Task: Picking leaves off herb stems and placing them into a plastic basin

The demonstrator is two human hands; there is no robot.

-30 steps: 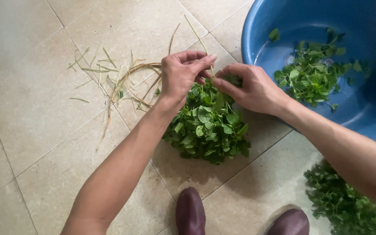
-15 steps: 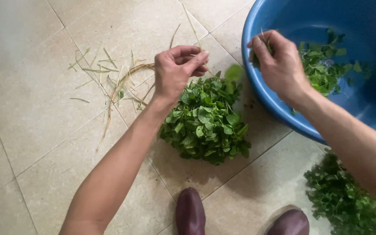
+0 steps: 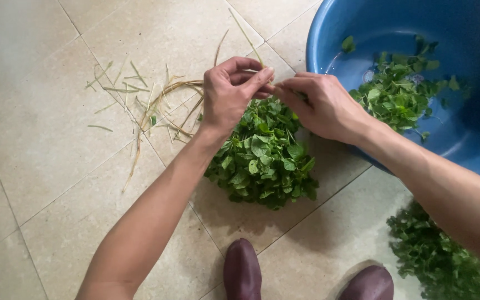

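Note:
A bunch of leafy green herbs (image 3: 265, 158) lies on the tiled floor in front of me. My left hand (image 3: 230, 95) pinches the stem ends at the top of the bunch, with a thin pale stalk (image 3: 248, 40) sticking up from its fingers. My right hand (image 3: 323, 105) meets it fingertip to fingertip and grips a sprig at the same spot. Just right of the hands stands a large blue basin (image 3: 334, 33) with plucked green leaves (image 3: 398, 91) lying inside it.
Bare pale stems (image 3: 159, 103) are scattered on the tiles left of the bunch. Another heap of greens (image 3: 445, 261) lies at the lower right. Two dark purple shoe tips (image 3: 243, 272) show at the bottom edge.
My right hand went from the bunch over to the blue basin, then came back to the stem ends beside my left hand. The left hand stayed on the bunch.

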